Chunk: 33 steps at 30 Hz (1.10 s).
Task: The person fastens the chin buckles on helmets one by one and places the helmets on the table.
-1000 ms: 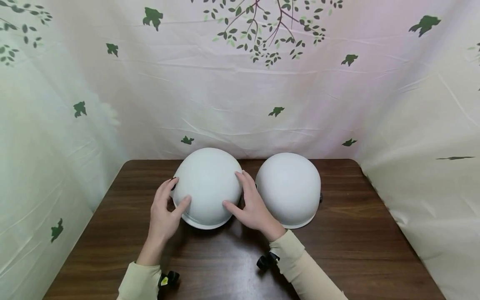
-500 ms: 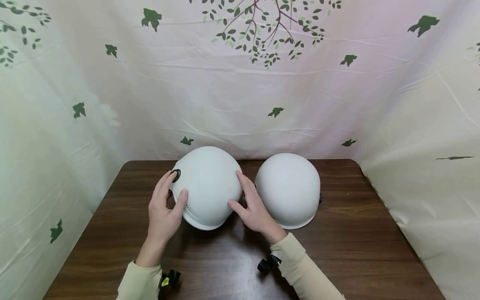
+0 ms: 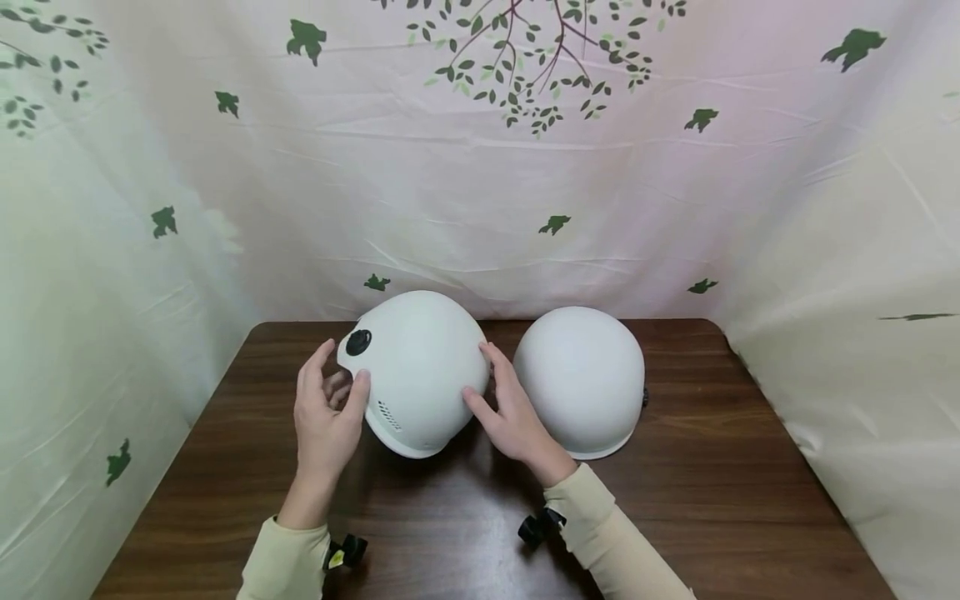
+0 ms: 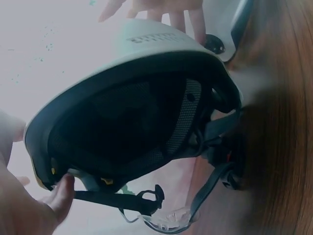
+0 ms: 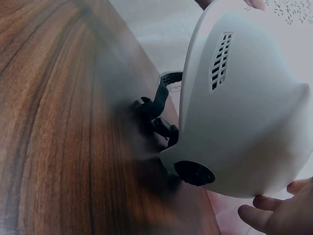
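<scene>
Beside the held helmet [image 3: 423, 367] — near the right hand [image 3: 517, 423] — sits another helmet [image 3: 581, 375]

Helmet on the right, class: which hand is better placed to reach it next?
Likely the right hand: it is nearer the right helmet, while the left hand is beyond the other helmet.

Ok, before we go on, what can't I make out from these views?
Head view: the inside of the smooth white dome-shaped helmet on the right, hidden by its own shell.
Left wrist view: the deepest inside of the tilted white hard-shell helmet between the hands, lost in shadow.
Left wrist view: the clear plastic piece on the dark chin strap, too blurred for detail.
Right wrist view: the rest of the right hand, cut off by the frame's edge.
</scene>
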Motion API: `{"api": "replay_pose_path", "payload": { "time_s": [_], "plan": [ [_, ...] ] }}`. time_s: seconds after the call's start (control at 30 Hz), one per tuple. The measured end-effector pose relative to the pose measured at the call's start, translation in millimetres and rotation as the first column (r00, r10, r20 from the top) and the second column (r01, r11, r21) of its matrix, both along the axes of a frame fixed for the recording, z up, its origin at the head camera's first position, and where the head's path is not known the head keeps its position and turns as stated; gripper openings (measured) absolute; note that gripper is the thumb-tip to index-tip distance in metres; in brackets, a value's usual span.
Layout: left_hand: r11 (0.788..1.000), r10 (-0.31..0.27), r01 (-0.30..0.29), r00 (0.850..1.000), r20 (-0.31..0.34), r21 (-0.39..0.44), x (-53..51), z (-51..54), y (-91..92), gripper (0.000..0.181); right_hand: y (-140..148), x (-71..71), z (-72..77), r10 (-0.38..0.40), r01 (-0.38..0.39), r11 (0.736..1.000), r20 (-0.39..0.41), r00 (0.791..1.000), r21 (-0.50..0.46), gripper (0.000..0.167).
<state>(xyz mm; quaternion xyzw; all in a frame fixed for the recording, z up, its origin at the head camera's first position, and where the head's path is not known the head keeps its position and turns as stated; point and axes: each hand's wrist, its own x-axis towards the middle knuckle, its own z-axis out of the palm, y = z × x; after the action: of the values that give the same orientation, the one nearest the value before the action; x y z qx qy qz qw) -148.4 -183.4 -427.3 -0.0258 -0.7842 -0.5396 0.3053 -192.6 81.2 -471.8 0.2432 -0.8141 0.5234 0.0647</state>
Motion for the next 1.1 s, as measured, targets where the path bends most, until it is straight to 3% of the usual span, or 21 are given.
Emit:
{"api": "replay_pose_path", "payload": {
  "time_s": [0.13,0.23,0.5,0.8,1.1],
  "plan": [
    [0.999,0.044,-0.047,0.992,0.118,0.021,0.5,0.0,1.6,0.062,1,0.2,-1.8,-0.001,0.001,1.0,0.003,1.0,-0.025,0.074],
    [0.998,0.035,-0.042,0.988,0.152,0.045,-0.3,-0.2,2.4,0.059,1,1.5,-1.8,-0.012,0.012,1.0,-0.005,1.0,-0.02,0.074],
    [0.988,-0.044,0.036,0.998,0.05,0.152,-2.1,1.6,8.9,0.048,-1,1.7,-2.9,-0.01,0.012,1.0,-0.053,0.999,0.025,0.077],
    [0.991,-0.082,0.083,0.996,-0.02,0.109,-3.0,6.7,14.1,0.052,-1,1.9,-5.3,0.032,-0.032,0.999,0.002,0.999,-0.001,0.081],
    [0.993,-0.103,0.105,0.994,-0.041,0.057,0.4,10.3,15.6,0.054,-1,2.3,0.5,-0.003,0.006,0.999,-0.078,0.997,0.037,0.084]
  ]
}}
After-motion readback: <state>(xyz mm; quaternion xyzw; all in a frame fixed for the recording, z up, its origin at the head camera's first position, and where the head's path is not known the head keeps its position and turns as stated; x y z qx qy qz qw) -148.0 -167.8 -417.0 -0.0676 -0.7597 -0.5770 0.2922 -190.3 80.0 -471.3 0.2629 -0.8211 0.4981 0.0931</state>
